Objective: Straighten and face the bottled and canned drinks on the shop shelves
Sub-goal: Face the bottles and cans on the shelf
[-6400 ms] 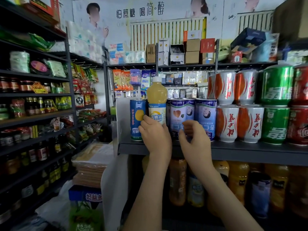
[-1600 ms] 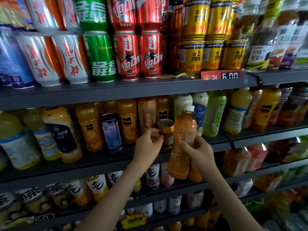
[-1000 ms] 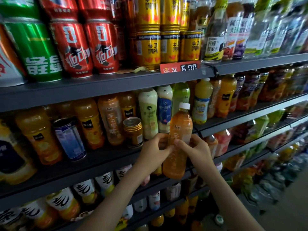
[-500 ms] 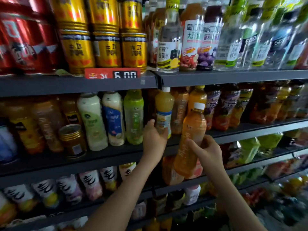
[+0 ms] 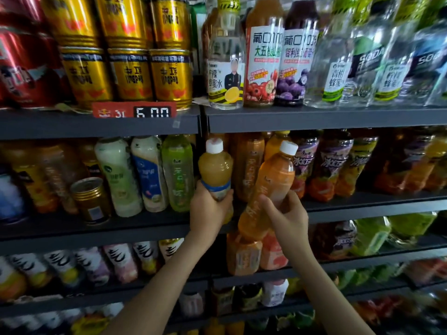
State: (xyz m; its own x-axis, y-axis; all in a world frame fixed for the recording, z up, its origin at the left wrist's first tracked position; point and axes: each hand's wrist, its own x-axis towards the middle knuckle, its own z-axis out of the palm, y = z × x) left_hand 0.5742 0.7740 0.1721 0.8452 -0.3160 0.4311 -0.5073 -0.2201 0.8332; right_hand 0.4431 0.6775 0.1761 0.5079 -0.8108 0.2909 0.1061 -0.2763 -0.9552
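Here, on the middle shelf (image 5: 96, 228), a gold can (image 5: 90, 201) stands beside a white bottle (image 5: 116, 175); the left hand (image 5: 208, 209) wraps its fingers round an upright yellow bottle (image 5: 215, 170) at the shelf's front; the right hand (image 5: 287, 213) grips a tilted orange bottle (image 5: 273, 184) before the shelf edge.

A red price tag (image 5: 134, 111) sits on the front edge of the top shelf (image 5: 314, 119) — white characters at its left, a black panel reading 6.00 at its right. Just left of it lies a pale crumpled scrap (image 5: 65, 108). A small grey sticker (image 5: 177, 123) sits by the tag's lower right corner — its print too blurred to read.
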